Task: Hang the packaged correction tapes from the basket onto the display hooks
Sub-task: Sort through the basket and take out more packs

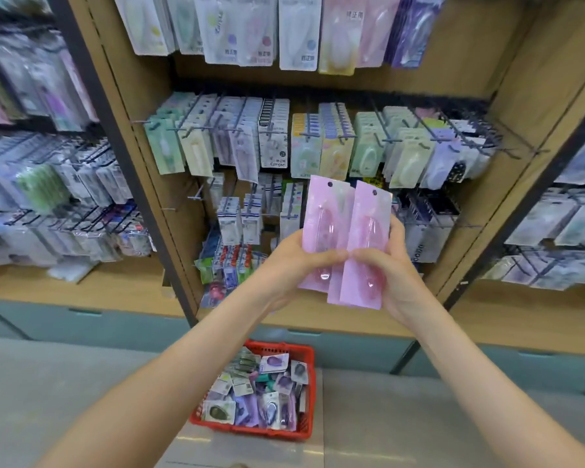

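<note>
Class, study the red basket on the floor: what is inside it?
The red basket holds a loose heap of packaged correction tapes, mostly purple, some white, green and grey. Anything below the top layer, and the basket's bottom, is covered by that heap.

both hands (345, 265) holding pink packs (347, 238), red basket (306, 430) below

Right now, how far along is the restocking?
Done: the display hooks already carry many hung packs, though which came from this job is unclear. In hand: left grip and right grip hold at least two pink packs, not yet hooked. Left: the red basket looks full of loose packs.
</note>
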Action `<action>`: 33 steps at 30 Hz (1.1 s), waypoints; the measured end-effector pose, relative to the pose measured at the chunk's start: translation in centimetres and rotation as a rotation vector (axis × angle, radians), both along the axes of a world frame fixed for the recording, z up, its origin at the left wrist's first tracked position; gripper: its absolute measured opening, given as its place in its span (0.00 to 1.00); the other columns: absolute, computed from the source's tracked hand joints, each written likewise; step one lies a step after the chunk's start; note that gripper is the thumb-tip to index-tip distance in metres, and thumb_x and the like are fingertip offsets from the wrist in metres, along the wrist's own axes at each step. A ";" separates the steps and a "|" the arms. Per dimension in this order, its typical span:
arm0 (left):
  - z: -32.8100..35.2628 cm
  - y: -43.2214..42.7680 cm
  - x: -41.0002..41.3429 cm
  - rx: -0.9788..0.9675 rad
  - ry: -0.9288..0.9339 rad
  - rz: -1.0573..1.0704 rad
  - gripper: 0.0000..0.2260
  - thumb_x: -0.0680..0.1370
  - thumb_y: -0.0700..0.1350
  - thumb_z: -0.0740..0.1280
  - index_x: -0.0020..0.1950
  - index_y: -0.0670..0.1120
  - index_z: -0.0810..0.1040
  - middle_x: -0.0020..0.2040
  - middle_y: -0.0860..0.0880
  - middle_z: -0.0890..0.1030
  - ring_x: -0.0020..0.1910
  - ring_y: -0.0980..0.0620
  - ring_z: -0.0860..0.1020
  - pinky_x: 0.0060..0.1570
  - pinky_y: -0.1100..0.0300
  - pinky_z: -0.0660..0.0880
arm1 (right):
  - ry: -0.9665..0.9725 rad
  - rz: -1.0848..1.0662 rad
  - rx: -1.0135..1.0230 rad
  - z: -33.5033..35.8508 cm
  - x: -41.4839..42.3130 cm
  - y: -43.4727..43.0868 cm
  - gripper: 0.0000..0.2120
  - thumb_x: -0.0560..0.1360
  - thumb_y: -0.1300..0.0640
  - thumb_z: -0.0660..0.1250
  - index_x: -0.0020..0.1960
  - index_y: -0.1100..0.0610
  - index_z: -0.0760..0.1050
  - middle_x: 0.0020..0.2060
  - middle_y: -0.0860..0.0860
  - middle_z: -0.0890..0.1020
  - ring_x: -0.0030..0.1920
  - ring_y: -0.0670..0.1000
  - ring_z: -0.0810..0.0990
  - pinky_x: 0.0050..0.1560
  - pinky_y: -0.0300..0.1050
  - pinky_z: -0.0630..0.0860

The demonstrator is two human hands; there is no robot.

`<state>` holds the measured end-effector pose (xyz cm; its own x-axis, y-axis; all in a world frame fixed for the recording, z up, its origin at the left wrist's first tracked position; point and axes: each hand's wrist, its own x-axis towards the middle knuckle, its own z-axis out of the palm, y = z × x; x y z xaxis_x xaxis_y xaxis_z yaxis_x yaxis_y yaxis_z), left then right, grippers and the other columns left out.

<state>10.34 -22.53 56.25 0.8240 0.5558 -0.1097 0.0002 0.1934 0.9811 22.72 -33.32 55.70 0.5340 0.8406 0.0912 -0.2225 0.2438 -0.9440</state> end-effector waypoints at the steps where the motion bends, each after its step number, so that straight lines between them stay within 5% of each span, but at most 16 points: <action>1: 0.6 -0.7 0.3 0.022 -0.009 -0.001 0.18 0.74 0.37 0.73 0.63 0.40 0.76 0.55 0.41 0.83 0.54 0.41 0.82 0.55 0.42 0.79 | 0.013 -0.013 0.016 0.5 0.3 -0.6 0.30 0.65 0.64 0.67 0.64 0.52 0.64 0.54 0.52 0.78 0.50 0.50 0.81 0.47 0.48 0.80; 5: 2.7 -2.5 1.4 0.102 -0.020 0.058 0.16 0.75 0.34 0.71 0.62 0.39 0.76 0.54 0.42 0.84 0.50 0.46 0.83 0.47 0.54 0.81 | 0.059 -0.069 0.083 2.4 1.1 -2.0 0.22 0.65 0.63 0.64 0.57 0.52 0.67 0.44 0.48 0.79 0.42 0.47 0.81 0.44 0.45 0.80; 10: 3.6 -3.3 2.4 0.105 -0.017 0.145 0.14 0.74 0.33 0.70 0.60 0.40 0.78 0.50 0.42 0.85 0.47 0.44 0.84 0.46 0.47 0.82 | 0.072 -0.144 -0.016 2.7 1.5 -1.3 0.21 0.77 0.68 0.63 0.64 0.52 0.62 0.49 0.51 0.76 0.41 0.46 0.81 0.40 0.47 0.81; 13: 4.5 -2.6 2.8 0.120 -0.037 0.218 0.12 0.75 0.31 0.67 0.56 0.42 0.78 0.45 0.46 0.85 0.42 0.48 0.83 0.37 0.55 0.81 | 0.067 -0.091 -0.044 3.5 2.8 -1.2 0.25 0.74 0.65 0.67 0.67 0.53 0.64 0.52 0.52 0.78 0.44 0.49 0.82 0.40 0.45 0.80; 16: 6.3 -1.1 3.2 0.179 -0.083 0.275 0.13 0.74 0.31 0.67 0.54 0.45 0.77 0.46 0.47 0.85 0.43 0.50 0.84 0.41 0.53 0.82 | -0.097 -0.101 -0.111 4.7 4.7 -0.6 0.27 0.70 0.54 0.72 0.67 0.48 0.70 0.63 0.55 0.75 0.56 0.54 0.81 0.52 0.54 0.80; 19: 8.6 0.5 3.6 0.253 -0.153 0.294 0.13 0.74 0.31 0.68 0.51 0.48 0.77 0.44 0.51 0.84 0.40 0.55 0.84 0.35 0.61 0.80 | -0.301 -0.169 -0.131 6.8 5.6 0.3 0.32 0.65 0.46 0.73 0.67 0.42 0.70 0.63 0.52 0.76 0.59 0.54 0.80 0.59 0.60 0.77; 21: 10.5 1.8 4.0 0.283 -0.187 0.292 0.13 0.74 0.32 0.70 0.52 0.49 0.77 0.44 0.51 0.84 0.39 0.56 0.83 0.33 0.65 0.78 | -0.450 -0.217 -0.139 8.5 6.1 1.2 0.38 0.69 0.46 0.72 0.74 0.41 0.60 0.64 0.46 0.76 0.60 0.50 0.79 0.59 0.56 0.77; 24: 13.6 4.1 5.1 0.318 -0.224 0.287 0.14 0.74 0.31 0.68 0.56 0.44 0.77 0.47 0.48 0.84 0.40 0.56 0.82 0.32 0.65 0.77 | -0.665 -0.278 -0.131 11.4 6.8 3.3 0.45 0.73 0.44 0.71 0.77 0.37 0.43 0.73 0.39 0.64 0.67 0.45 0.70 0.65 0.48 0.71; 27: 16.7 6.6 6.4 0.342 -0.256 0.284 0.12 0.74 0.31 0.68 0.52 0.44 0.78 0.43 0.49 0.83 0.35 0.57 0.81 0.30 0.65 0.76 | -0.784 -0.331 -0.079 14.2 7.6 5.9 0.35 0.77 0.51 0.67 0.78 0.42 0.51 0.69 0.31 0.60 0.68 0.39 0.63 0.69 0.46 0.65; 33: 22.1 10.6 9.4 0.441 -0.323 0.241 0.09 0.75 0.34 0.69 0.49 0.47 0.78 0.39 0.53 0.84 0.36 0.56 0.82 0.34 0.64 0.79 | -0.844 -0.686 0.020 19.3 11.9 7.8 0.26 0.79 0.57 0.63 0.74 0.46 0.60 0.63 0.46 0.64 0.56 0.40 0.67 0.55 0.36 0.65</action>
